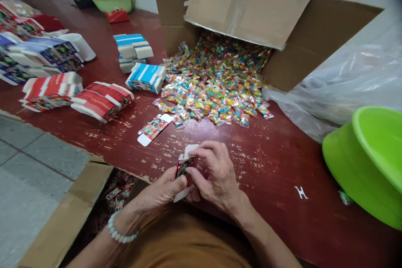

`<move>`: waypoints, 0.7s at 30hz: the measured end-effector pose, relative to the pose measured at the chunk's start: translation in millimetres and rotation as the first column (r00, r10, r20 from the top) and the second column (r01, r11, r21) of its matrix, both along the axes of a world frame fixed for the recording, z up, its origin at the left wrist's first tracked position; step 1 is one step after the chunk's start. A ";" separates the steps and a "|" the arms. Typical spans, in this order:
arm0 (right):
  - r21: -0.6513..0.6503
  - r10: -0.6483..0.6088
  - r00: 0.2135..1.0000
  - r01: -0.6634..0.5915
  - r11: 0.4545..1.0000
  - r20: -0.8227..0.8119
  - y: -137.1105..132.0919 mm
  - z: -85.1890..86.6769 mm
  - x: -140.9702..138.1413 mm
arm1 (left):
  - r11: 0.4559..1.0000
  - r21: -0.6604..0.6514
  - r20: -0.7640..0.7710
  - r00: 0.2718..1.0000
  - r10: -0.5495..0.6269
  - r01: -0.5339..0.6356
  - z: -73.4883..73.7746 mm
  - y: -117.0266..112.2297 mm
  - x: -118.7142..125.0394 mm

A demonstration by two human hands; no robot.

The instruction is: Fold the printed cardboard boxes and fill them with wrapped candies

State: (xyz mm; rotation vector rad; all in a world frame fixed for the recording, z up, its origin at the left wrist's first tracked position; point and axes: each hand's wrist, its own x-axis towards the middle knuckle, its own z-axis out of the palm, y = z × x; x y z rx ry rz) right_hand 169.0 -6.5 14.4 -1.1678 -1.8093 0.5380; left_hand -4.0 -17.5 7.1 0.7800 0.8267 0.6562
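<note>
Both my hands hold one small printed candy box [186,165], dark red with white end flaps, close to the table's front edge. My left hand [168,186] grips its lower left side, thumb on the printed face. My right hand [216,176] has its fingers and thumb closed on the right and upper part, near the white top flap. A flat red candy carton [154,129] lies on the table just beyond, its white flaps spread. Past it spreads a heap of small clear packets of colourful candy [213,88], spilling from a big cardboard box [248,4].
Stacks of red cartons [102,99], blue cartons [146,77] and purple cartons [47,54] stand at left. A green tub [342,155] is at right; a pale green basin [109,0] sits behind. Below the table edge, an open cardboard box [72,213] holds filled packs.
</note>
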 end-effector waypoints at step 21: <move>-0.444 0.094 0.931 -0.255 0.859 -0.354 10.6 -7.0 12.0 | 0.996 0.023 -0.202 0.976 -0.082 0.089 1.0 1.3 1.5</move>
